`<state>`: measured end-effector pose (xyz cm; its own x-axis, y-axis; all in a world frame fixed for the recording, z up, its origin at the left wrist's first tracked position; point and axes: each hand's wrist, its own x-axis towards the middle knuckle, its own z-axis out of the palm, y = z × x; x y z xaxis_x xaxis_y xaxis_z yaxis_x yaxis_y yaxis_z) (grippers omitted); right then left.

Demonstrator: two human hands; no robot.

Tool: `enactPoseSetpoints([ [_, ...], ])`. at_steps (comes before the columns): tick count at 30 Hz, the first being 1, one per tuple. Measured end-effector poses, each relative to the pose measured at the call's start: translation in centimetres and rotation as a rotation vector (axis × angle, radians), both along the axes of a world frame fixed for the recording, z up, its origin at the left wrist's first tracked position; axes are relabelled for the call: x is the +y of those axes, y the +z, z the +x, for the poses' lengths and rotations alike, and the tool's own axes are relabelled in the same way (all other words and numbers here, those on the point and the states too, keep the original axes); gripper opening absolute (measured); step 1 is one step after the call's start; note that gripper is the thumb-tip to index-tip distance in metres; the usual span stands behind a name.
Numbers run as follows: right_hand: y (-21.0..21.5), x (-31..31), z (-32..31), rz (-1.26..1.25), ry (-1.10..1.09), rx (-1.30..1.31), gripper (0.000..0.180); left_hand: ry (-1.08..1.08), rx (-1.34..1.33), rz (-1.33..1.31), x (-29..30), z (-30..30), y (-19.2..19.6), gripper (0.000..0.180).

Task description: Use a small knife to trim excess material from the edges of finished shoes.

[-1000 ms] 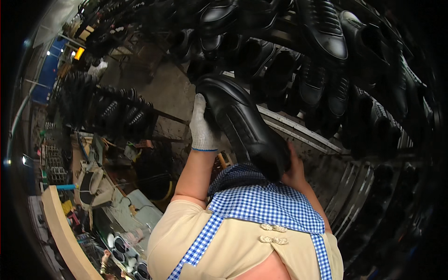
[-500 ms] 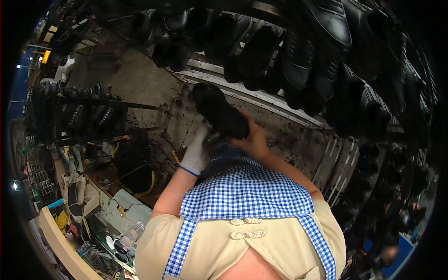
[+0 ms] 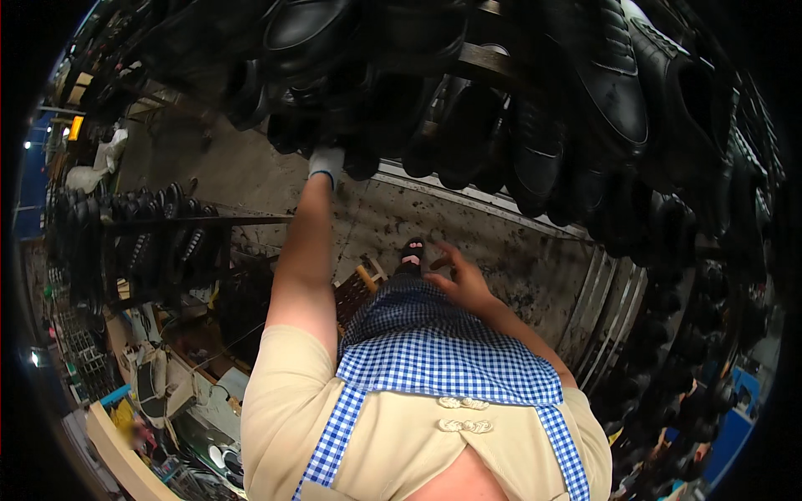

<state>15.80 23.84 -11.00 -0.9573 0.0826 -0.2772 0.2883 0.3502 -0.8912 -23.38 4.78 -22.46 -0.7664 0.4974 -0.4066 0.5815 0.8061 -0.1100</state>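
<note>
My left hand (image 3: 327, 160), in a pale glove with a blue cuff edge, is stretched far out to the rack. Its fingers disappear among black shoes (image 3: 292, 132) on the lower row, so whether they grip one is hidden. My right hand (image 3: 461, 282) is bare and hovers in front of the checked apron (image 3: 451, 359), fingers spread, holding nothing. Above and ahead, glossy black lace-up shoes (image 3: 614, 92) hang close, toes pointing down toward me.
Pale metal rails (image 3: 468, 196) of the rack run below the shoes. Another shoe rack (image 3: 167, 225) stands at left, above a cluttered workbench (image 3: 159, 376). More rails (image 3: 606, 292) and shoes are at right. My sandalled foot (image 3: 413, 250) is on the stained floor (image 3: 510, 250).
The black shoe that was between both hands no longer shows there. My left hand has reached forward to the rack; my right hand has opened. The rack looks closer.
</note>
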Motion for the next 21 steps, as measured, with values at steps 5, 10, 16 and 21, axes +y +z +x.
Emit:
enactPoseSetpoints([
  [5, -0.2, 2.1, 1.4, -0.166, -0.2, -0.214, 0.057, 0.152, 0.552, 0.63, 4.8, 5.6, -5.0, 0.047],
  [10, -3.8, 2.4, 3.5, -0.321, -0.406, -0.187, 0.045, -0.101, 0.119, 0.178, 12.7, 14.8, 8.9, 0.05],
  [16, -0.4, 4.1, 1.7, -0.105, -0.334, -0.044, 0.059, 0.052, -0.385, 0.767, 8.5, 19.7, 16.6, 0.041],
  [21, 4.3, 2.8, 0.7, -0.372, -0.253, 0.275, 0.083, 0.53, -0.88, 1.213, 5.3, 26.9, 23.5, 0.043],
])
